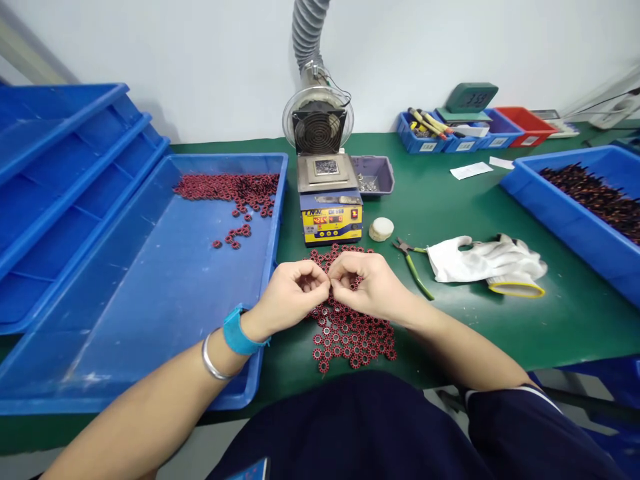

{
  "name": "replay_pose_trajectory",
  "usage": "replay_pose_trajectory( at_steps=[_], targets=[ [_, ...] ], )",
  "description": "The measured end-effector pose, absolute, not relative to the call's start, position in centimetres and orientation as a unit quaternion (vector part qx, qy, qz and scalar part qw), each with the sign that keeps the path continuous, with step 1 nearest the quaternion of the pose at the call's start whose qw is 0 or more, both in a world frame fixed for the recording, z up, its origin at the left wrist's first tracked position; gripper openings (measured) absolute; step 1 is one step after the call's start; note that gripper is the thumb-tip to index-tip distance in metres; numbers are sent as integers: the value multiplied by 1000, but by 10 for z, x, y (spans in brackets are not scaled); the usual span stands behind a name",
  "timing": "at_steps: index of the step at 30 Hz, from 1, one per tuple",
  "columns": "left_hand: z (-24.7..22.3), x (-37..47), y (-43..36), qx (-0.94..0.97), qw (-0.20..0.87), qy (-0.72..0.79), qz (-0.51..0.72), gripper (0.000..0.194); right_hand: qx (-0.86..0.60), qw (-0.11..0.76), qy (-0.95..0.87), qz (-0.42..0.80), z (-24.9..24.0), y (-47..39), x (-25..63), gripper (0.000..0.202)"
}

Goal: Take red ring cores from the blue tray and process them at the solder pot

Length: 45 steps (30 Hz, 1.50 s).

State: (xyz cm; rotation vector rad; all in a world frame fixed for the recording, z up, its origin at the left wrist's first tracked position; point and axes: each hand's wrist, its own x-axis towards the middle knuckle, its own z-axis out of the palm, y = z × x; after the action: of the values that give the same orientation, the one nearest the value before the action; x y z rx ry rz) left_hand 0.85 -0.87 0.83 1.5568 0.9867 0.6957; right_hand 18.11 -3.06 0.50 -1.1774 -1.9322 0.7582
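Observation:
My left hand (296,293) and my right hand (367,283) meet fingertip to fingertip, both pinched closed. Whatever lies between the fingertips is too small and too covered to make out. Beneath them, many small red toothed rings (353,340) with dark centres are spread over the green table. Just beyond my hands stands a yellow and blue solder pot (331,223) with a lit red display and a square metal top. A round whitish pad (381,229) sits to the right of it. Green-handled cutters (414,267) lie right of my right hand.
On the left a large blue tray (165,320) holds more red rings, with stacked blue bins (75,173) beside it. White gloves (480,260) lie on the right, near a blue bin (575,213) of dark coil-like parts. Behind the pot are a fume hose (309,33) and a grey bin (385,175).

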Motion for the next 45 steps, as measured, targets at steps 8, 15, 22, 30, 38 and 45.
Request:
replay_pose_trajectory(
  at_steps=[8, 15, 22, 30, 38, 45],
  targets=[
    [8, 8, -5, 629, 574, 424, 309, 12, -464, 401, -706, 354, 4, -27, 182, 4],
    [7, 7, 0, 614, 590, 418, 316, 13, -449, 399, -709, 369, 9, -29, 183, 7],
    [6, 7, 1, 596, 589, 421, 347, 14, -447, 351, -659, 493, 6, -24, 184, 15],
    [-2, 5, 3, 543, 585, 445, 407, 17, -435, 369, -584, 577, 4, -21, 184, 31],
    [1, 7, 0, 583, 563, 429, 399, 16, -455, 404, -637, 473, 3, -24, 183, 27],
    [-1, 8, -2, 610, 533, 431, 398, 11, -455, 396, -768, 213, -2, -29, 184, 12]
  ],
)
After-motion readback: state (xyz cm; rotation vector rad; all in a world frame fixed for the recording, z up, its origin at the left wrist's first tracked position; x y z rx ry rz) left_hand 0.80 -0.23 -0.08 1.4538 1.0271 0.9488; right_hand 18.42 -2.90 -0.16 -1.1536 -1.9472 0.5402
